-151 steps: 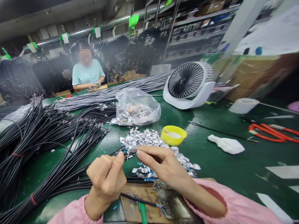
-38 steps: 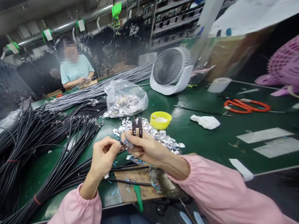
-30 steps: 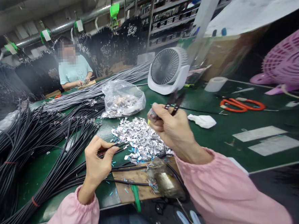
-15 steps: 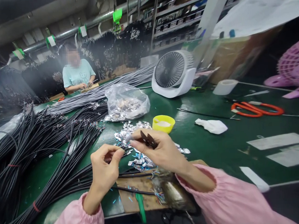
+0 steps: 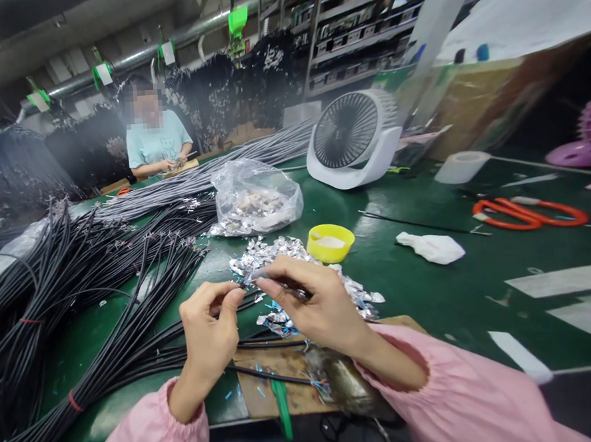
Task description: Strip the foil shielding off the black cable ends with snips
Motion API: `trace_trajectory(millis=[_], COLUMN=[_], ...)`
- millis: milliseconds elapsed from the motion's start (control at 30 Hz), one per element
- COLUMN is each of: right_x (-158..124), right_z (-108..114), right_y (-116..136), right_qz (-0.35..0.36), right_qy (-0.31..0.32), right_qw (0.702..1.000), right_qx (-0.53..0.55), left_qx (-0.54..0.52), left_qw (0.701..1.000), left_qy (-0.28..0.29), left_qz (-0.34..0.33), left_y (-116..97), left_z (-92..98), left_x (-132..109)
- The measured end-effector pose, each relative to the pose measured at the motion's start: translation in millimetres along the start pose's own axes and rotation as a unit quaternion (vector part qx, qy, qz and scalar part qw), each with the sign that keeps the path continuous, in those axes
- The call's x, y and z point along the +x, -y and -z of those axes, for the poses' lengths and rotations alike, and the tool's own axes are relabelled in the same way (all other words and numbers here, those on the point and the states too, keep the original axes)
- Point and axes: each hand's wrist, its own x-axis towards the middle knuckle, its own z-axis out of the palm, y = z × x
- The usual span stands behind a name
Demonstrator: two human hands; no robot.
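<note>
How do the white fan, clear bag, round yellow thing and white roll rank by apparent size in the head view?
1. White fan
2. Clear bag
3. Round yellow thing and white roll: smallest, but too alike to rank.

White fan (image 5: 349, 134) beside orange-handled scissors (image 5: 534, 220)

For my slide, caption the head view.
Left hand and right hand nearly meet by silvery scraps, black cables lying to the left.

Left hand (image 5: 209, 329) and right hand (image 5: 318, 306) hover close together over a green bench (image 5: 431, 306).
The left pinches a cable end (image 5: 242, 285); the right, a dark tool (image 5: 302, 292) in its palm, faces it above foil scraps (image 5: 267, 253).
</note>
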Motion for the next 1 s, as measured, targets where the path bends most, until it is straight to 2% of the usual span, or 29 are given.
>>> trace_trajectory(millis=[133,500,733,1000], right_x=[-0.9,-1.5,-2.5,-3.4], right_z=[0.7,3.6,3.6,2.9], right_y=[-3.1,-4.4,-5.2,-5.2], right_qz=[0.025,0.039,0.039,0.055], right_qy=[0.005,-0.018,-0.019,-0.011], right_qw=[1.0,0.999,0.999,0.997], right_qx=[0.008,-0.018,-0.023,-0.048], left_qx=[-0.028,-0.007,-0.036,-0.02], left_qw=[0.999,0.998,0.995,0.996], left_qy=[0.022,0.054,0.066,0.073], left_qz=[0.031,0.03,0.063,0.045], left_y=[-1.2,-7.8,-7.7,-4.0], left_z=[1.4,2.6,3.3,1.5], left_x=[0.2,1.8,1.5,0.5])
